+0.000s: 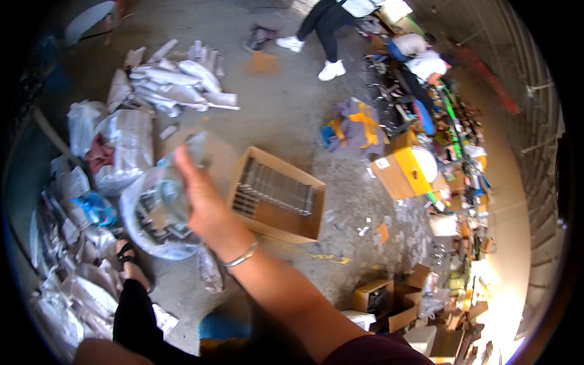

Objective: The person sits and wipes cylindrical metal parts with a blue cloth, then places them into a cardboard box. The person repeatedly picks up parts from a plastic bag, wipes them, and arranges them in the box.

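My right hand (204,198) reaches in from the lower right with a silver bangle at the wrist. It grips crumpled clear plastic (172,193) that looks like a thin bag; the fingertips are partly hidden and blurred. Directly below it stands a round container lined with clear plastic (165,250), holding loose metal-looking pieces. Just right of the hand is an open cardboard box (277,230) with a row of thin, flat, grey packed pieces along its far side and left end. My left hand is out of view.
Plastic-wrapped bundles (176,79) lie at the far left, with large clear bags (128,143) nearer. More wrapped packs (85,298) cover the floor by my foot (134,267). A yellow-and-brown carton (401,170) and piled clutter line the right. Other people (331,30) are beyond.
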A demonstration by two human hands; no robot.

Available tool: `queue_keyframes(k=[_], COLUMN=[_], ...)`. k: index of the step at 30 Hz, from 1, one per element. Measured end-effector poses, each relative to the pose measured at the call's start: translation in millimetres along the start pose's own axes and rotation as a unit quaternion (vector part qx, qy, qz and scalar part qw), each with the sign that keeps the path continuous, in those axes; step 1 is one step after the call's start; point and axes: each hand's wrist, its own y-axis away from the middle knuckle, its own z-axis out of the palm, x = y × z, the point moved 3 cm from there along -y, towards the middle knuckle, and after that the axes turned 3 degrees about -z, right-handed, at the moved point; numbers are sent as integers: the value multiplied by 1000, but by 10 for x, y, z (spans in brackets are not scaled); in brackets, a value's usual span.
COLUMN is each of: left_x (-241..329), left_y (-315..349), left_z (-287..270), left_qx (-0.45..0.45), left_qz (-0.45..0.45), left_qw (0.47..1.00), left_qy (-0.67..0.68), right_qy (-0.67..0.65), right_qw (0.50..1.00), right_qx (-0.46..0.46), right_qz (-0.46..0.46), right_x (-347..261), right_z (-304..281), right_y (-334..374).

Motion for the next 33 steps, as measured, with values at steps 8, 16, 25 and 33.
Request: queue_keyframes(k=[8, 16, 25, 33], left_x=[-407, -977, -1008, -625], left_y=[608, 757, 722, 813], left_z=[-1259, -1144, -1118, -1288], left_qx=[371, 419, 473, 337], left_qz=[-313, -295, -304, -247], left_qw=[803, 852, 814, 558], left_qy=[-345, 105, -145, -717], right_qy=[-32, 43, 125, 349], right_qw=[995, 986, 968, 908], right_qx=[-98, -164, -198, -165], right_qz=[12, 7, -89, -160], right_x=[-65, 44, 32, 284], right_z=[-124, 103, 96, 132], right_y=[-27, 93, 99, 165])
